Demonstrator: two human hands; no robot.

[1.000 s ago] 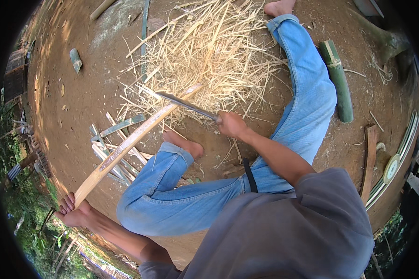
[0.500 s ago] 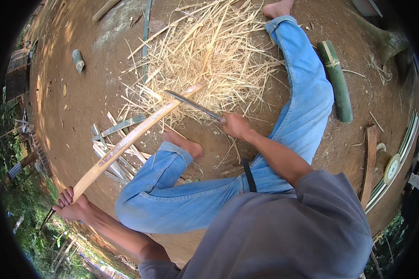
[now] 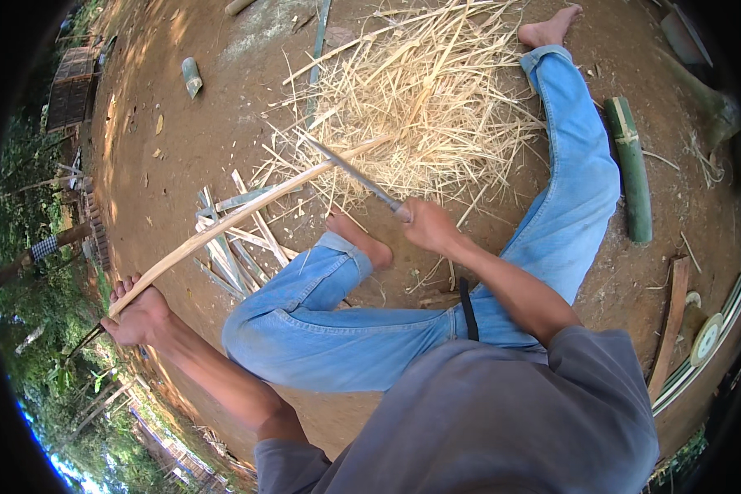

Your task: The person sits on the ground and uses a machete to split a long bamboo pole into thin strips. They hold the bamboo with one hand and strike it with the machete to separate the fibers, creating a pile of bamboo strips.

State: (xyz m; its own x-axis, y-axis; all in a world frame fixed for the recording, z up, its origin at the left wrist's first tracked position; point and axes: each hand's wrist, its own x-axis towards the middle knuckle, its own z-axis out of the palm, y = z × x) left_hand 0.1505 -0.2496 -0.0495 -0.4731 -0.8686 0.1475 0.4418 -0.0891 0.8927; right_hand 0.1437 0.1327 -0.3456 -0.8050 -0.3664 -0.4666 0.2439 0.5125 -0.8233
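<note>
My left hand (image 3: 140,313), far out at the left, is closed around the lower end of a long pale bamboo strip (image 3: 222,225). The strip slants up to the right, its narrow side facing up, and its far end reaches the pile of shavings (image 3: 445,107). In my right hand (image 3: 428,225), which is closed on the handle, is a long-bladed knife (image 3: 356,173). Its blade crosses the strip near the far end; whether the edge touches the strip I cannot tell.
Split bamboo pieces (image 3: 226,259) lie left of my bent leg. A green bamboo section (image 3: 631,177) lies right of my other leg, and a short bamboo piece (image 3: 191,76) at the upper left. A brown wooden slat (image 3: 671,317) and a round dial (image 3: 706,339) are at the right.
The strip has turned from its broad, whitish-patched face to its narrow side. My view has shifted, so the ground and my legs appear farther right. Both hands keep their hold.
</note>
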